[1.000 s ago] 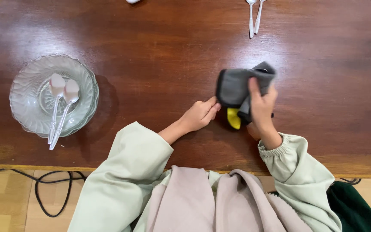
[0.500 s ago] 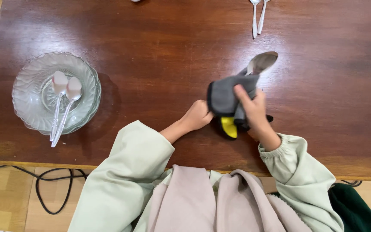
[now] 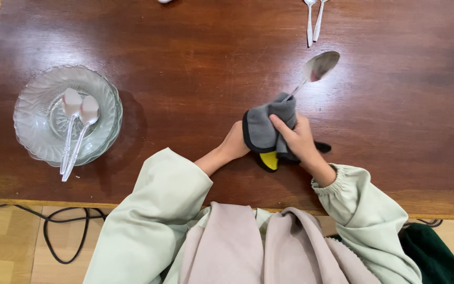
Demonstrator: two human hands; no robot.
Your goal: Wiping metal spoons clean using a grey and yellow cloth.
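Head camera view, looking down at a dark wooden counter (image 3: 185,63). Near the centre, the right hand (image 3: 299,141) is closed around a grey cloth (image 3: 265,129) with a black edge and a yellow patch, thumb pressed on top. A large metal spoon (image 3: 319,67) sticks out of the cloth, its bowl pointing far and to the right, raised off the wood. The left hand (image 3: 235,142) is curled against the cloth's left side, partly hidden behind it; whether it grips anything cannot be told. Both arms wear pale green sleeves. At the far left, a clear glass dish (image 3: 32,139) holds two spoons (image 3: 77,126). At the far edge lie two more spoons (image 3: 313,21).
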